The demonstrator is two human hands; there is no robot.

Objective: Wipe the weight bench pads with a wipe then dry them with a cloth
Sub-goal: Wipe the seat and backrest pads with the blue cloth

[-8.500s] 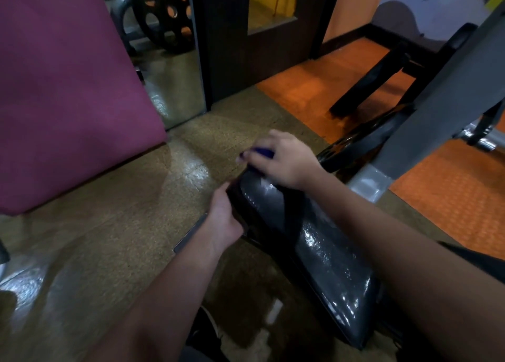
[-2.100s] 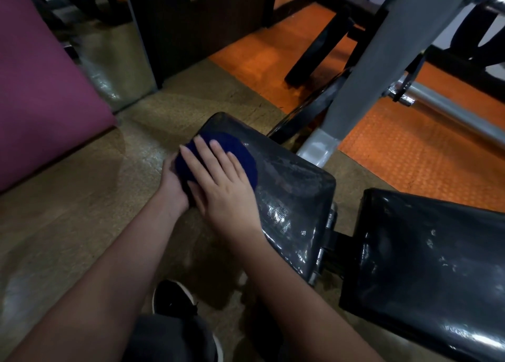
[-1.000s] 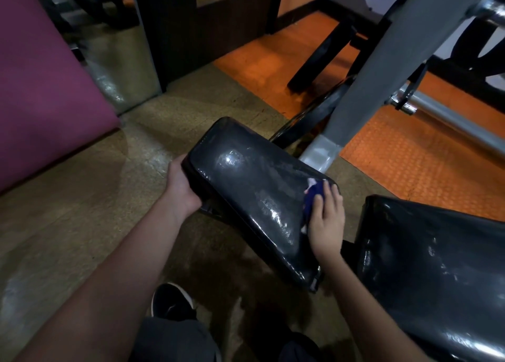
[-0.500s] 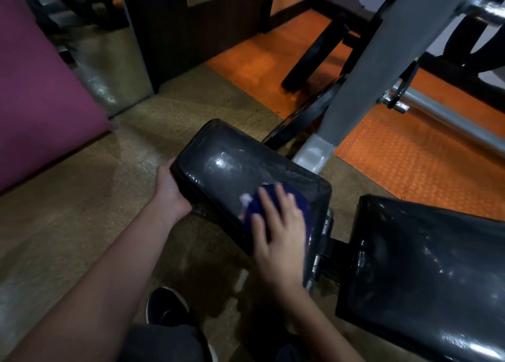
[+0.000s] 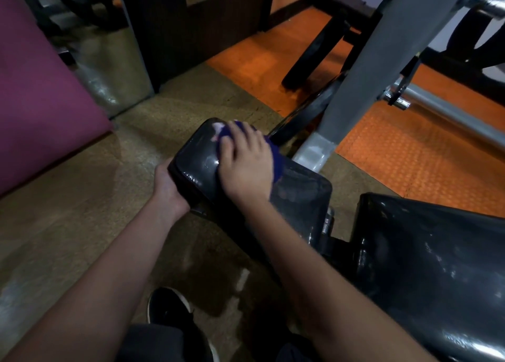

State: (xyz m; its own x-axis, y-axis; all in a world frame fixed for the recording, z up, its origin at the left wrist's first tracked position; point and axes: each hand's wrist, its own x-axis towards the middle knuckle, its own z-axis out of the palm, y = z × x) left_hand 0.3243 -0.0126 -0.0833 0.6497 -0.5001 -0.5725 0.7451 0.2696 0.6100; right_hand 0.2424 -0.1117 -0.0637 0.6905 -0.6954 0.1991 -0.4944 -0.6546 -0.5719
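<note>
The dark blue cloth (image 5: 274,161), bunched and partly hidden, lies on the far end of the glossy black seat pad (image 5: 297,195), where the right hand (image 5: 247,167) presses it flat with fingers spread and nearly straight. The left hand (image 5: 166,189) grips the pad's near left edge, fingers curled under it. A larger black back pad (image 5: 426,266) sits just beside the seat pad at right, over a worn brown floor (image 5: 82,211) that meets orange matting (image 5: 426,154), with a grey frame upright (image 5: 377,61) and a maroon mat (image 5: 35,88) nearby.
</note>
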